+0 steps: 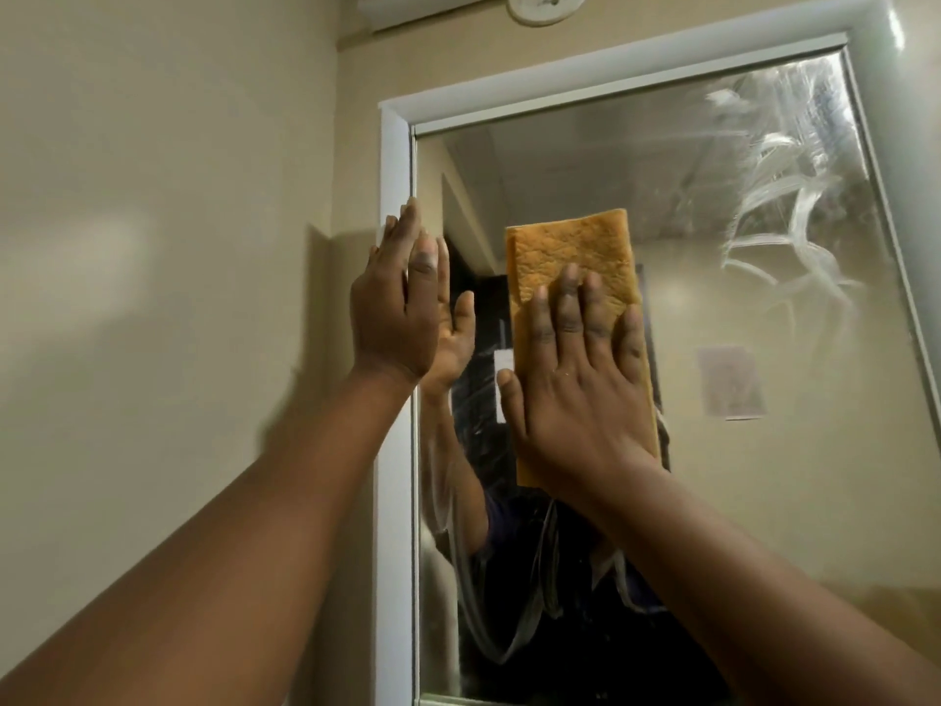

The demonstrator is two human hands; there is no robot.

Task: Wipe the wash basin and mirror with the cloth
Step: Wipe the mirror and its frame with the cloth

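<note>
Head view, looking up at a wall-mounted mirror (662, 349) set in a white frame (396, 160). The right hand (575, 384) lies flat against the glass with its fingers straight and slightly spread, pressing a folded orange cloth (575, 252) onto the mirror; nothing is gripped, as the cloth is held only by the pressure of the palm and fingers. The cloth forms an upright rectangle in the left-centre of the glass, its upper part showing above the fingertips and its lower edge emerging below the wrist. The left hand (394, 308) is raised beside it, fingers straight and together, held edge-on at the left border of the mirror where the glass meets the frame; it appears to touch the frame or glass, though the exact point of contact cannot be told. It holds nothing. Its reflection, palm toward the viewer, shows in the glass just to its right.

White smeared streaks (784, 211) mark the upper right part of the mirror, well apart from the cloth, and fainter arcs of residue run across the lower left of the glass. The mirror reflects a beige room, a pale sheet of paper (730, 382) on the far wall, and the person's dark clothing below the arms. A beige wall (168, 247) extends to the left of the frame, and part of a round white fitting (547, 5) shows at the top edge. The wash basin is out of view.
</note>
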